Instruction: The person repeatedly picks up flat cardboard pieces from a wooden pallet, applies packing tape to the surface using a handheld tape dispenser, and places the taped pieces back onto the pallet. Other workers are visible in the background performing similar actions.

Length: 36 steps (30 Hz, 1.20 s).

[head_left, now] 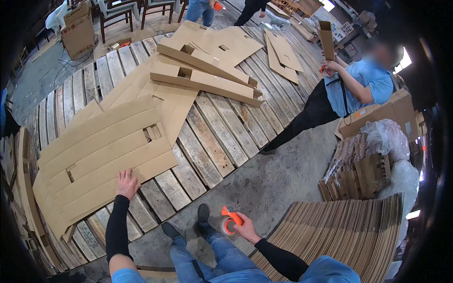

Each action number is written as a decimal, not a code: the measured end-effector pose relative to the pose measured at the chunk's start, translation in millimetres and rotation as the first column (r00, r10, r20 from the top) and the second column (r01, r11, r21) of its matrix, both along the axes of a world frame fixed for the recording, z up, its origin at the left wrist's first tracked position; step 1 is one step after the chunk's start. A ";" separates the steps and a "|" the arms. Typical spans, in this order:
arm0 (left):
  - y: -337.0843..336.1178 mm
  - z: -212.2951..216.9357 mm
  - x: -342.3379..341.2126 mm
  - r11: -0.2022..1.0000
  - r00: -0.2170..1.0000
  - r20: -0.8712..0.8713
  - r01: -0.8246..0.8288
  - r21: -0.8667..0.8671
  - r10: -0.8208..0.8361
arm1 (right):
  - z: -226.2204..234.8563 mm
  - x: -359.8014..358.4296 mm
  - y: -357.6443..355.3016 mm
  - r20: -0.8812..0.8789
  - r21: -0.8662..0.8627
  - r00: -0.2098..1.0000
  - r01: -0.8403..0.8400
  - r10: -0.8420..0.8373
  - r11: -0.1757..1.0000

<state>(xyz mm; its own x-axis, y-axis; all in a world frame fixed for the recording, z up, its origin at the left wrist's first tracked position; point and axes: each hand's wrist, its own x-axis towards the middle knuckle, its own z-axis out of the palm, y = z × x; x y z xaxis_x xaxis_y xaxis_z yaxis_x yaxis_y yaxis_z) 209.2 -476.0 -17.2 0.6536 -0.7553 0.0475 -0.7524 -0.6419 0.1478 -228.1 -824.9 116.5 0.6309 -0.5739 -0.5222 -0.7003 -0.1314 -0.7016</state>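
My left hand lies with fingers outstretched on the near edge of a flat, creased cardboard sheet. The sheet has cut-out slots and rests on other cardboard on a slatted wooden platform. Down by my legs, my right hand is closed around an orange tape dispenser with a roll of tape on it. Two long folded cardboard channels lie across the sheets farther back.
A person in a blue shirt stands at the right, holding a long cardboard piece and an orange tool. Stacked cardboard sheets rise close on my right. Plastic-wrapped bundles sit behind them. Chairs and a carton stand far left.
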 end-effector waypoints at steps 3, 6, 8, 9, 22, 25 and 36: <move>4.7 23.1 14.0 0.999 0.988 -0.150 0.043 -0.017 -0.045 | -8.7 -29.7 -20.1 -0.095 0.025 0.994 0.054 -0.052 0.998; 9.0 55.8 39.7 0.995 0.977 -0.195 0.081 -0.054 -0.090 | -10.3 -39.3 -30.0 -0.159 0.032 0.986 0.056 -0.051 0.998; 12.5 61.6 63.5 0.999 0.974 -0.226 -0.036 -0.024 0.030 | 1.1 -29.9 -36.7 -0.215 0.016 0.976 0.025 -0.020 1.000; 12.4 63.7 74.4 0.995 0.966 -0.241 -0.095 -0.013 0.089 | 5.5 -26.7 -40.1 -0.201 0.018 0.979 0.010 -0.006 1.000; -68.0 58.7 151.8 0.821 0.891 0.246 -0.450 0.351 0.383 | -0.6 -47.1 -83.9 -0.152 0.001 0.988 0.008 -0.008 1.000; -42.4 135.1 205.5 0.769 0.685 0.449 -0.640 -0.008 0.574 | -7.1 -52.1 -97.0 -0.129 0.029 0.992 0.008 -0.004 1.000; -204.7 369.3 -51.5 0.984 0.920 0.352 0.149 0.097 -0.174 | 6.5 -24.3 -104.7 0.242 0.366 0.861 0.345 -0.447 0.864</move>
